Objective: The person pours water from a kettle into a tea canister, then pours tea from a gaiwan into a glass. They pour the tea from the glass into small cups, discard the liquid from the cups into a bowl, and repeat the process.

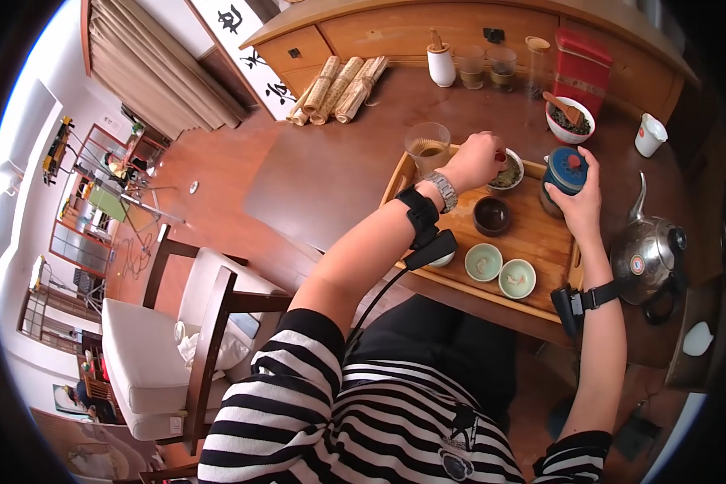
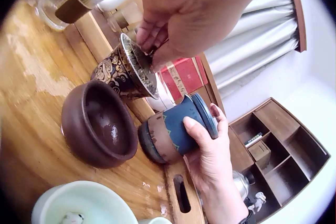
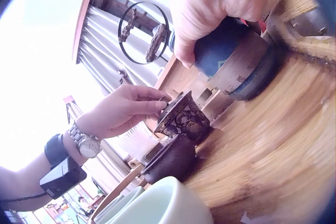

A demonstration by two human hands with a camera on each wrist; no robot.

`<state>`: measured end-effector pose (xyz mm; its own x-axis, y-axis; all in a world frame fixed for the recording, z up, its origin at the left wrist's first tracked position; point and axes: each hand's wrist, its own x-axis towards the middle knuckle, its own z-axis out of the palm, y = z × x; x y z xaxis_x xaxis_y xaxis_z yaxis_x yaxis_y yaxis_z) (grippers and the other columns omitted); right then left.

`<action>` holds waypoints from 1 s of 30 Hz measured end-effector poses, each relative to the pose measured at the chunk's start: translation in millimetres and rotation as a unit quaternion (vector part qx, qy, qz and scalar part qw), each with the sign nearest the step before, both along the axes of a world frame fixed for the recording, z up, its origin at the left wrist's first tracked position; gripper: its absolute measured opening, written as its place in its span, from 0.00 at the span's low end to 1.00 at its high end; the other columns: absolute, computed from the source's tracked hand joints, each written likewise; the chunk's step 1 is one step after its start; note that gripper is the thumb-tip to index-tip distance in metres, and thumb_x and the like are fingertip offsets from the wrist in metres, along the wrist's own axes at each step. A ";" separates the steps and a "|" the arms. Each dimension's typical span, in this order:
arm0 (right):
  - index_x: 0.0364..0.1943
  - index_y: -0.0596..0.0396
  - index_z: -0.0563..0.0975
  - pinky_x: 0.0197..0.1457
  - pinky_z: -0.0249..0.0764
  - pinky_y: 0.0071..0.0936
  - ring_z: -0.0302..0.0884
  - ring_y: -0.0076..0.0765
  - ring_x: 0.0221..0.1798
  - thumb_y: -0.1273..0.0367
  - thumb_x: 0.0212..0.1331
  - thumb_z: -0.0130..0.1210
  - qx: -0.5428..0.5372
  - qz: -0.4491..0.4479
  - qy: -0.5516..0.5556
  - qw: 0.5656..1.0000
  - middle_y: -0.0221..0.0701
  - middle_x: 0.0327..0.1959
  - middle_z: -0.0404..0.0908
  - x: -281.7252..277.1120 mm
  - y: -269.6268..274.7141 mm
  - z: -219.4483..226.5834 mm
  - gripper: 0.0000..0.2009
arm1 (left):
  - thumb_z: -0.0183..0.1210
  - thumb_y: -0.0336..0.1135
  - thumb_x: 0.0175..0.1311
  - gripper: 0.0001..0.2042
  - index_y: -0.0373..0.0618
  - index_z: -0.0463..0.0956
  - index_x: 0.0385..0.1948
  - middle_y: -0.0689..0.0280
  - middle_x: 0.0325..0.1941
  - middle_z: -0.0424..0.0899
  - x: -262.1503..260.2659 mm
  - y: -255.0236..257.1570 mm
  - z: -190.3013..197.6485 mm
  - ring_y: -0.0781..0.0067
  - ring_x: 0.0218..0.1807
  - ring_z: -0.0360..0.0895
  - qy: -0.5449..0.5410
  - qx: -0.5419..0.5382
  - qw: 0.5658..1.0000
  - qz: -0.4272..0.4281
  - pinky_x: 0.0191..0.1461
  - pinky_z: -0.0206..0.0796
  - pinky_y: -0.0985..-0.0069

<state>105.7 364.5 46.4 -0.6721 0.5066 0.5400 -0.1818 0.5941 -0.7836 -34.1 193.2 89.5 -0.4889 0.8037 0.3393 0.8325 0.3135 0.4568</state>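
My left hand [image 1: 477, 157] is over a dark gaiwan with gold patterning [image 2: 111, 73], its thumb and fingertips pinching the knob of the patterned lid [image 2: 143, 70]. The lid lies within the flared rim, and the fingers partly hide it. My right hand [image 1: 584, 203] grips a lidded jar [image 2: 177, 129] with a blue upper part, a brown band and a dark base; a red knob tops its blue lid. Both vessels are at the far side of a wooden tray [image 1: 540, 242]. Nearer me are a dark brown cup [image 1: 492, 215] and pale green cups [image 1: 483, 263].
A metal kettle [image 1: 645, 254] stands right of the tray, beside my right forearm. A glass pitcher [image 1: 427, 143] is by the left wrist. Behind are a bowl of tea leaves [image 1: 571, 121], a white pitcher [image 1: 651, 135], a red box [image 1: 582, 68] and rolled bamboo mats [image 1: 339, 89].
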 end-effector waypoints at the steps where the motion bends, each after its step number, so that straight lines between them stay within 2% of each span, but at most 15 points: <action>1: 0.54 0.50 0.62 0.52 0.67 0.32 0.72 0.36 0.48 0.71 0.35 0.66 0.007 -0.002 -0.003 1.000 0.37 0.45 0.73 -0.2 -0.2 0.5 0.35 | 0.62 0.28 0.42 0.10 0.37 0.76 0.28 0.52 0.32 0.77 -0.1 0.0 -0.1 0.52 0.37 0.75 -0.003 0.007 1.000 -0.002 0.42 0.68 0.65; 7: 0.55 0.49 0.61 0.51 0.69 0.33 0.74 0.37 0.46 0.70 0.36 0.66 0.007 0.005 -0.025 1.000 0.38 0.44 0.74 2.1 0.1 5.4 0.36 | 0.62 0.29 0.43 0.11 0.38 0.75 0.31 0.51 0.32 0.77 0.5 -1.8 -5.6 0.51 0.37 0.74 -0.005 0.026 1.000 -0.010 0.42 0.68 0.66; 9: 0.55 0.49 0.60 0.52 0.68 0.33 0.73 0.38 0.47 0.70 0.36 0.66 0.013 0.003 -0.039 0.999 0.38 0.45 0.73 3.5 0.5 8.2 0.37 | 0.62 0.29 0.45 0.15 0.39 0.74 0.36 0.53 0.33 0.77 8.5 -7.9 -1.3 0.55 0.35 0.75 0.041 0.115 0.991 0.055 0.41 0.68 0.67; 12: 0.56 0.50 0.59 0.55 0.65 0.34 0.69 0.39 0.53 0.68 0.36 0.67 0.011 0.006 -0.070 0.997 0.42 0.51 0.68 4.1 8.4 4.8 0.39 | 0.62 0.30 0.47 0.16 0.38 0.72 0.40 0.55 0.34 0.76 8.8 -31.5 19.5 0.63 0.34 0.76 0.009 0.193 0.979 0.058 0.40 0.69 0.72; 15: 0.57 0.51 0.59 0.55 0.65 0.35 0.67 0.41 0.54 0.65 0.36 0.68 0.066 -0.021 -0.094 0.993 0.43 0.53 0.66 7.4 6.6 12.8 0.40 | 0.61 0.31 0.52 0.14 0.37 0.72 0.39 0.61 0.32 0.77 -0.9 -60.3 29.6 0.74 0.33 0.75 -0.017 0.326 0.936 0.132 0.38 0.69 0.78; 16: 0.56 0.51 0.61 0.55 0.65 0.35 0.67 0.42 0.53 0.65 0.37 0.67 0.157 -0.081 -0.066 0.982 0.43 0.53 0.65 9.1 1.6 21.1 0.37 | 0.61 0.31 0.53 0.13 0.37 0.73 0.39 0.62 0.32 0.78 -7.8 -70.1 27.9 0.76 0.33 0.75 -0.016 0.354 0.919 0.175 0.38 0.69 0.80; 17: 0.55 0.51 0.63 0.54 0.66 0.35 0.67 0.44 0.53 0.64 0.39 0.66 0.247 -0.138 -0.037 0.958 0.43 0.53 0.65 10.6 -5.0 31.2 0.34 | 0.60 0.32 0.54 0.13 0.35 0.73 0.38 0.62 0.31 0.79 -9.3 -80.5 30.5 0.78 0.33 0.75 -0.083 0.383 0.899 0.198 0.37 0.68 0.81; 18: 0.55 0.51 0.63 0.54 0.66 0.35 0.67 0.44 0.53 0.64 0.39 0.66 0.252 -0.141 -0.043 0.956 0.43 0.53 0.65 12.3 -13.5 42.5 0.34 | 0.59 0.34 0.56 0.13 0.33 0.73 0.37 0.63 0.31 0.79 -19.4 -88.1 24.7 0.80 0.33 0.74 -0.120 0.406 0.882 0.207 0.37 0.67 0.82; 20: 0.49 0.53 0.68 0.51 0.67 0.34 0.69 0.45 0.49 0.66 0.45 0.62 0.281 -0.087 0.009 0.956 0.41 0.48 0.68 11.6 -34.8 64.5 0.25 | 0.58 0.37 0.58 0.16 0.32 0.72 0.39 0.65 0.31 0.79 -28.9 -98.2 12.5 0.81 0.32 0.74 -0.198 0.391 0.864 0.246 0.36 0.67 0.83; 22: 0.40 0.57 0.73 0.46 0.69 0.32 0.72 0.43 0.43 0.68 0.49 0.58 0.236 -0.011 -0.060 0.970 0.39 0.40 0.74 5.5 -51.2 70.1 0.14 | 0.56 0.42 0.59 0.20 0.32 0.70 0.43 0.66 0.34 0.78 -44.7 -98.9 -15.2 0.80 0.33 0.73 -0.355 0.444 0.802 0.185 0.35 0.65 0.85; 23: 0.39 0.58 0.73 0.46 0.69 0.32 0.73 0.44 0.43 0.69 0.49 0.57 0.250 0.027 -0.080 0.965 0.39 0.40 0.74 1.1 -56.1 69.5 0.13 | 0.54 0.48 0.60 0.25 0.32 0.68 0.46 0.66 0.36 0.77 -39.1 -96.9 -15.8 0.81 0.34 0.71 -0.341 0.426 0.811 0.208 0.34 0.62 0.87; 24: 0.39 0.58 0.73 0.45 0.69 0.32 0.73 0.45 0.42 0.69 0.50 0.56 0.262 0.067 -0.101 0.957 0.40 0.40 0.74 -4.2 -60.3 67.1 0.13 | 0.54 0.48 0.60 0.25 0.32 0.68 0.46 0.66 0.36 0.77 -34.9 -94.1 -15.0 0.81 0.34 0.71 -0.350 0.429 0.808 0.203 0.34 0.62 0.87; 26: 0.40 0.60 0.73 0.45 0.68 0.32 0.73 0.46 0.43 0.70 0.50 0.56 0.253 0.096 -0.133 0.953 0.41 0.40 0.73 -16.1 -67.3 59.6 0.13 | 0.51 0.55 0.59 0.28 0.34 0.68 0.47 0.63 0.40 0.76 -28.0 -91.2 -15.7 0.79 0.40 0.70 -0.443 0.402 0.780 0.185 0.39 0.60 0.86; 27: 0.41 0.61 0.72 0.47 0.68 0.33 0.72 0.46 0.43 0.69 0.51 0.55 0.259 0.090 -0.141 0.951 0.42 0.41 0.73 -22.8 -67.0 54.8 0.14 | 0.47 0.59 0.59 0.32 0.35 0.66 0.50 0.61 0.43 0.75 -25.3 -87.6 -18.7 0.76 0.45 0.68 -0.432 0.403 0.789 0.171 0.46 0.58 0.80; 30: 0.42 0.61 0.72 0.49 0.68 0.33 0.72 0.47 0.44 0.68 0.50 0.56 0.262 0.064 -0.159 0.950 0.42 0.41 0.73 -37.2 -63.7 44.2 0.16 | 0.44 0.61 0.60 0.33 0.35 0.64 0.52 0.58 0.48 0.73 -26.8 -82.1 -31.6 0.72 0.51 0.65 -0.480 0.412 0.757 0.164 0.54 0.54 0.76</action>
